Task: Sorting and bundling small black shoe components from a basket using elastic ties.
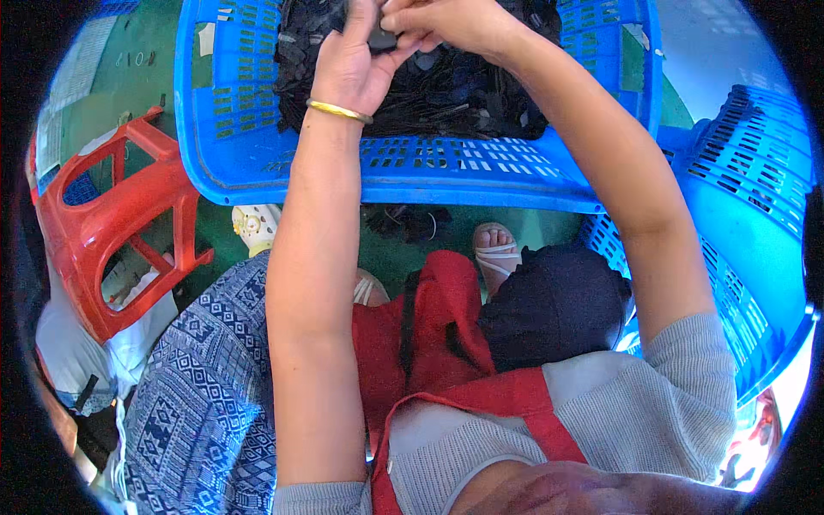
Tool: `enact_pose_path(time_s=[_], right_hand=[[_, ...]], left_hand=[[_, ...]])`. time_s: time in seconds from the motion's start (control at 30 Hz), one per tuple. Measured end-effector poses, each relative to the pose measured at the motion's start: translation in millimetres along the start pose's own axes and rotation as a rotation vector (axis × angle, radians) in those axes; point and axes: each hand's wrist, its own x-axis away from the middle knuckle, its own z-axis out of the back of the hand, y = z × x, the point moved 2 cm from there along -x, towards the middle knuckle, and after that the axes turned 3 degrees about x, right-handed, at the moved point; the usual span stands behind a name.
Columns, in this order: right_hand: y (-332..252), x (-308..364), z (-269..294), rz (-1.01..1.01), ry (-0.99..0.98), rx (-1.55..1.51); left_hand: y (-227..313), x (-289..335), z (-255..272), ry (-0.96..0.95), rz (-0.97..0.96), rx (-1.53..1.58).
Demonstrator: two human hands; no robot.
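Note:
Over a large blue plastic basket (395,199), my two hands meet at the top of the view. A small black piece (383,39) sits between them, its exact kind unclear. My left hand (350,75), below a gold bangle, has its thumb and fingers closed on the piece. From the other side my right hand (459,24) pinches at the same piece, and its fingertips touch the left fingers. Beneath both hands lies a heap of thin black pieces (446,107), too dark and tangled to tell apart. The picture's upper edge cuts off part of the hands.
At the left a red plastic stool (129,219) lies tilted close to the basket. More blue baskets (755,197) stand at my right. Blue patterned cloth (206,369) and a cream clog (255,225) are left of my legs. Dark scraps (408,221) lie on the green floor.

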Motion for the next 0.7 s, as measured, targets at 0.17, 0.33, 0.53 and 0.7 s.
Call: enact_pose_path(time_s=[0.17, 0.33, 0.53, 0.7], right_hand=[[84.6, -35.1, 58.6, -0.034, 0.219, 0.811], [169.9, -35.3, 46.0, -0.212, 0.544, 0.862], [177.5, -37.7, 67.4, -0.332, 0.158, 0.155], [175.3, -33.3, 79.7, -0.300, 0.331, -0.003]], left_hand=[[-0.5, -7.4, 14.1, 0.202, 0.021, 0.043], [-3.8, -3.5, 12.6, 0.273, 0.109, 0.068], [3.2, 2.6, 9.2, 0.329, 0.120, -0.010], [3.1, 3.4, 5.7, 0.335, 0.108, -0.025]])
